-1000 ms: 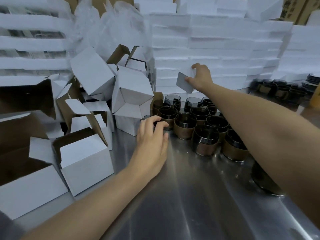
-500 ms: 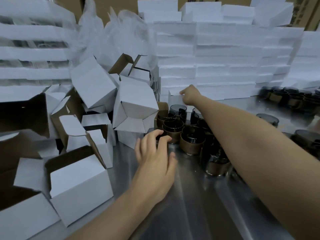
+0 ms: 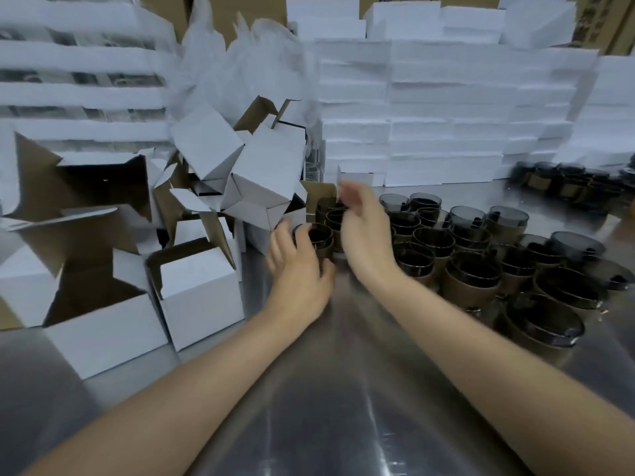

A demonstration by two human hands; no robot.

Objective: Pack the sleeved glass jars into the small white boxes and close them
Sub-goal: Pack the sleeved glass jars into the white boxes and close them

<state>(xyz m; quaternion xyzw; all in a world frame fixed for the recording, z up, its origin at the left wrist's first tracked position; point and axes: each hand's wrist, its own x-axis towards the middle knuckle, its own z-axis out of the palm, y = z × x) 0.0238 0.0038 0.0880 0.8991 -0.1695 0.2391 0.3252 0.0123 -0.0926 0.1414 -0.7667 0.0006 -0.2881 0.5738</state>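
Gripping a sleeved jar [image 3: 321, 237] at frame centre, our left hand [image 3: 299, 273] curls round it; our right hand [image 3: 364, 235] (blurred) hovers beside, fingers loose.

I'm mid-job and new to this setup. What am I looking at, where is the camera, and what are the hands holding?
There is no machine here. A person works with bare hands, filmed by one wide-angle camera worn on the head and looking down. On the metal table stand dark glass jars in brown sleeves. Open white boxes sit to the left, and flat white stacks rise behind. The left hand curls around one jar. The right hand is blurred, hovers over the jars and looks empty.
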